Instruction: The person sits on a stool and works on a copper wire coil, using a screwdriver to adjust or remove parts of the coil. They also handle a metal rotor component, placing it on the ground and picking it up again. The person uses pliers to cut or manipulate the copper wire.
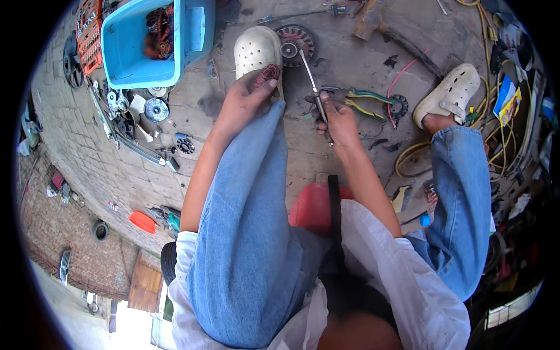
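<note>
My left hand (251, 96) is closed on a bundle of reddish copper wire (265, 76), beside my left white clog (254, 46) and just above my jeans knee. My right hand (335, 119) grips a screwdriver (310, 73) with its blade pointing up toward a round slotted part with a hub (300, 41). Right of that hand, green-and-yellow pliers (364, 114) lie near a dark slotted disc (398, 107) and a pink wire (394, 84).
A blue tub (116, 52) holding dark reddish material stands upper left, beside an orange tool case (87, 41). Metal parts (156, 109) are scattered below it. A wooden stick (408, 46), yellow cables (408, 157) and my other clog (446, 93) are at right.
</note>
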Tool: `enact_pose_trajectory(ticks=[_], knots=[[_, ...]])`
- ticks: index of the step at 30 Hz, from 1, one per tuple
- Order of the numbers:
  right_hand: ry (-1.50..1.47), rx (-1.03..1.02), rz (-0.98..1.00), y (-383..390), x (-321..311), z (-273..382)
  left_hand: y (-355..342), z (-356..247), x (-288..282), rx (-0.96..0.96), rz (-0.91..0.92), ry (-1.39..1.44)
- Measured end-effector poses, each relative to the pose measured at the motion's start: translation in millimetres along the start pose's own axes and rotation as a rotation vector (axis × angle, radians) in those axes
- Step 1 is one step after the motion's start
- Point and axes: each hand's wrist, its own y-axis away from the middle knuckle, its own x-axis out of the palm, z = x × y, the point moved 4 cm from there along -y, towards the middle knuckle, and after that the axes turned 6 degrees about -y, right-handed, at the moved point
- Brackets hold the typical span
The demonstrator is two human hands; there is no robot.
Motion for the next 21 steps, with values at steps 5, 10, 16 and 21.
enact_pose_trajectory(ticks=[5,10,16,21], knots=[[-0.003,0.053,0.125,-15,-19,4,0,1,1,0.046,-0.004,0.031],[-0.011,0.110,0.223,-27,-27,3,-3,2,1,0.012,0.034,0.027],[0.126,-0.109,0.082,-14,-18,3,-3,7,1,0.011,0.019,0.038],[0.128,-0.168,-0.032,0,-3,5,-3,1,2,0.017,0.005,-0.027]])
